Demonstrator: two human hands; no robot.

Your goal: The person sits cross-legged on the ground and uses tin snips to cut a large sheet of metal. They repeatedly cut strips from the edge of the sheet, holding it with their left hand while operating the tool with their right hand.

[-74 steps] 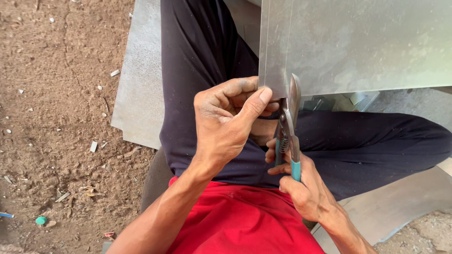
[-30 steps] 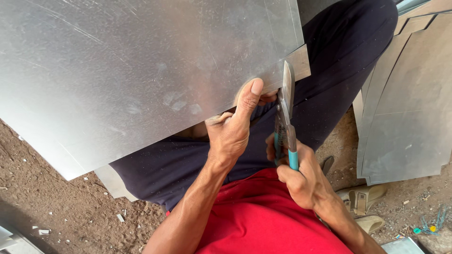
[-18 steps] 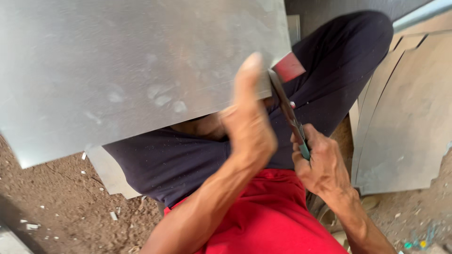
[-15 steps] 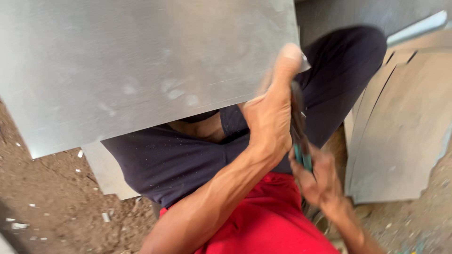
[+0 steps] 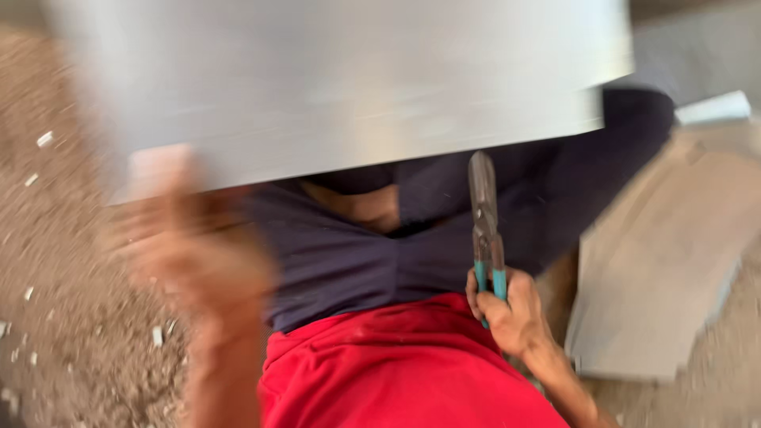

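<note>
Two bare hands were at work over the person's lap, well apart from each other. Nearest the camera lay the red cloth of the shirt (image 5: 396,372), and just past it the dark navy trousers (image 5: 349,254) on the folded legs. The right hand (image 5: 511,313) was clenched around the teal-coated handles of a pair of grey metal tin snips (image 5: 483,230), which stood almost upright with the narrow blades pointing up toward the lower edge of a large, flat, dull grey metal sheet (image 5: 357,79); the blade tips sat just below that edge, and whether they touched it could not be told. The handles lay close together in the fist. The left hand (image 5: 190,246) was badly blurred, raised at the lower left corner of the sheet, with what looked like a thumb or finger lying against the sheet's face; whether it was truly clamped on the sheet could not be told from the smear. The sheet itself spanned most of the upper part of the view, held above the legs. To the right, a stack of pale flat metal offcuts (image 5: 666,261) rested on the ground. Brown dirt ground (image 5: 55,301) scattered with small pale scraps lay off to the left.
</note>
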